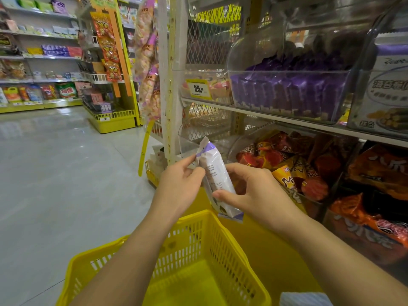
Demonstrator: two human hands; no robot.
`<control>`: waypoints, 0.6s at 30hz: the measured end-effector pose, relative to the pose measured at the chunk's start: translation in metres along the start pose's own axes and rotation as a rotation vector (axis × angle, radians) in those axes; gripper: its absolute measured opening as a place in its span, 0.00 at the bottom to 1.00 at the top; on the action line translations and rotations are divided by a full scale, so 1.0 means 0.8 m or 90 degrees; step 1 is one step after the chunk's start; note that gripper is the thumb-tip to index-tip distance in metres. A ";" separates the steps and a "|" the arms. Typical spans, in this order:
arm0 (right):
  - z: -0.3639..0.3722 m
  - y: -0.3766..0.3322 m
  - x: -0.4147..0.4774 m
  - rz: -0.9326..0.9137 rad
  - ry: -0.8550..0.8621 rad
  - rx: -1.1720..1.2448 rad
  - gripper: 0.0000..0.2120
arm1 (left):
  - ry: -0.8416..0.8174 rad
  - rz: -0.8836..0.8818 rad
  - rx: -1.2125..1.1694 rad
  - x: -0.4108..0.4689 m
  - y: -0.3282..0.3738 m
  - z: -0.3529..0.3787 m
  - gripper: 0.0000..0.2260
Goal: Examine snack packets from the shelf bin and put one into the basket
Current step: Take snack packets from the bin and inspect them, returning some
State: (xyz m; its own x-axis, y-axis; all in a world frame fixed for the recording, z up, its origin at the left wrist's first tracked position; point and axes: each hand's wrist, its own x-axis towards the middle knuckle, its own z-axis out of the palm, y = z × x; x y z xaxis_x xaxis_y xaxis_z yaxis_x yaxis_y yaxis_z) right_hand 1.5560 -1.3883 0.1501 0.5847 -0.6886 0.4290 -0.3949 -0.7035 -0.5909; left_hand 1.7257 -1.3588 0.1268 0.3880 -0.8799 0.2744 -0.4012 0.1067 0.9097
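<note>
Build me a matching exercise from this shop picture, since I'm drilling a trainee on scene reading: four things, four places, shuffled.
Things: 1 basket; 2 price tag; 3 white-and-purple packet; 4 purple packets.
Places: A clear upper bin; B gripped by left hand and right hand; C below both hands; D front of the bin left of A.
Pairs: 1-C, 2-D, 3-B, 4-A.

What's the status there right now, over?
Left hand pinches snack packet near top, right hand grips lower end. Packet above yellow basket, not in yet. Nothing in the way.
</note>
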 end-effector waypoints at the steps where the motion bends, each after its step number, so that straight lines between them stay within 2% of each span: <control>1: 0.000 0.000 0.000 -0.002 -0.001 0.007 0.20 | 0.006 0.006 -0.006 0.001 -0.002 0.000 0.23; 4: -0.001 0.002 0.002 0.001 -0.007 0.028 0.19 | -0.006 0.006 -0.036 0.004 -0.010 0.000 0.16; 7: -0.003 0.009 0.003 0.032 -0.014 0.094 0.17 | -0.084 0.001 -0.076 0.006 -0.015 0.001 0.16; 11: -0.006 0.016 0.003 0.068 -0.018 0.180 0.15 | -0.167 -0.017 -0.117 0.003 -0.016 0.009 0.30; 14: -0.005 0.019 0.003 0.084 -0.013 0.217 0.14 | -0.219 -0.006 -0.138 0.000 -0.019 0.012 0.45; 18: -0.005 0.022 0.004 0.114 0.009 0.267 0.12 | -0.285 0.002 -0.141 -0.004 -0.018 0.014 0.46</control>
State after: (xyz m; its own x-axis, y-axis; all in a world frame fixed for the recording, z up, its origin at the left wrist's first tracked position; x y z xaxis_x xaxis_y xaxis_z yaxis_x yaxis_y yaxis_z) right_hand 1.5477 -1.4035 0.1436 0.5227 -0.7972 0.3022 -0.1661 -0.4429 -0.8810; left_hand 1.7211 -1.3625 0.1094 -0.0270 -0.9867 0.1603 -0.1977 0.1624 0.9667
